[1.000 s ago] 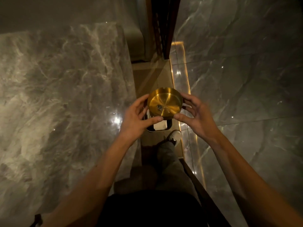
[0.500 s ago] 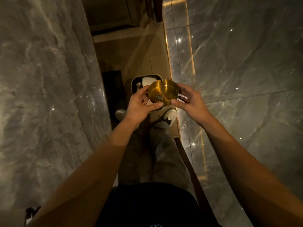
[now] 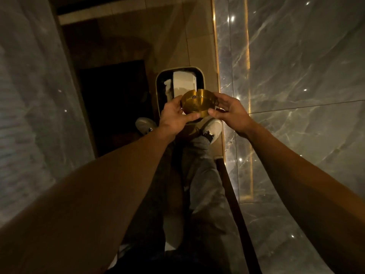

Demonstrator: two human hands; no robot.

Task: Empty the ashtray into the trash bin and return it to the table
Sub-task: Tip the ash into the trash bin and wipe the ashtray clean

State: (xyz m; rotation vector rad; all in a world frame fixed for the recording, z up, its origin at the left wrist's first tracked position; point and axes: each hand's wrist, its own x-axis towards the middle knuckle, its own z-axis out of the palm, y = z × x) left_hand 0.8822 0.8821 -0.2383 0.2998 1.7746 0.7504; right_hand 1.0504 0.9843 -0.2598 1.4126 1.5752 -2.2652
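A round golden ashtray (image 3: 197, 102) with a bit of dark ash at its far inner edge is held between both hands and tips away from me. My left hand (image 3: 173, 115) grips its near left rim, thumb under the front. My right hand (image 3: 230, 111) holds the right rim with thumb and fingertips. Directly below and beyond it on the floor stands an open trash bin (image 3: 201, 76) with a pale rounded rim and white paper inside; the ashtray covers the bin's near end.
A grey marble counter (image 3: 29, 105) runs along the left. A marble wall (image 3: 296, 86) with a lit gold strip runs along the right. My two white shoes (image 3: 212, 128) stand on the narrow tan floor just before the bin. A dark mat lies left of the bin.
The view has dropped lower over the bin. The ashtray has tilted forward from nearly level, its open face turning away from me, and the ash has slid toward its far edge.
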